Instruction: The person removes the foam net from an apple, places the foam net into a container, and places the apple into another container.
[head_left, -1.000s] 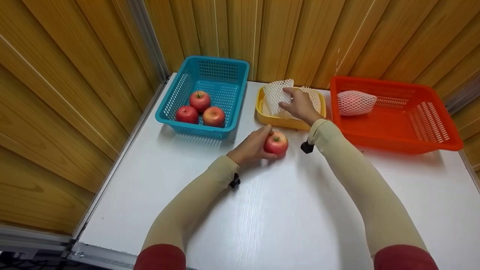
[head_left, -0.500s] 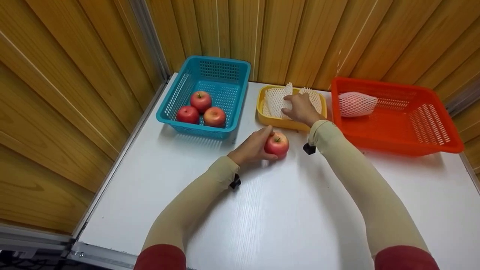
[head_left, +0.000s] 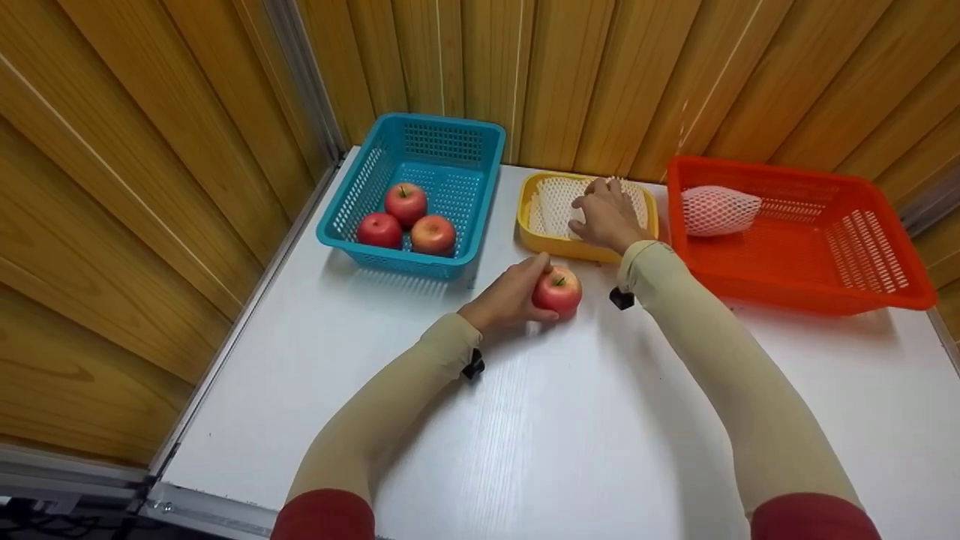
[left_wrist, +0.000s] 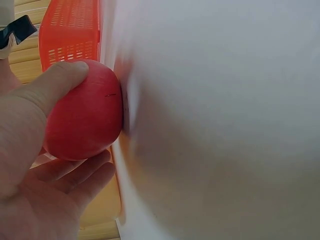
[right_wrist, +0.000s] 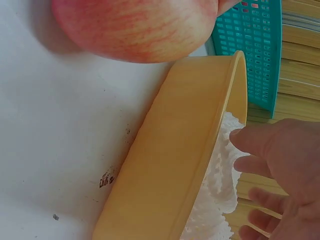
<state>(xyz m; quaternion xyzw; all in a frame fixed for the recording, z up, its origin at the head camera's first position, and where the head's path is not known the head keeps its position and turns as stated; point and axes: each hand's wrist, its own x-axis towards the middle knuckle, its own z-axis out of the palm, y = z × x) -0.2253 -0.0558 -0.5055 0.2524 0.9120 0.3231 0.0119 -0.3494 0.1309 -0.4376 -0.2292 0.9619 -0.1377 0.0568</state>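
Just on my side of the yellow tray (head_left: 568,247), my left grip (head_left: 511,295) curls round an apple (head_left: 561,294) on the worktop (head_left: 562,427). My right grip (head_left: 607,217), fingers loose and seemingly holding nothing, hangs over white foam nets (head_left: 559,202) in the tray, whose long axis runs crosswise. The nets lie just beyond the apple, my right nearer them. Leftward, three apples (head_left: 406,205) sit in the blue basket (head_left: 409,265); rightward, a netted fruit (head_left: 720,211) lies in the red basket (head_left: 787,291).

There are four bare apples (head_left: 557,294), one netted bundle (head_left: 720,211), two baskets (head_left: 787,259) and one tub (head_left: 566,245).
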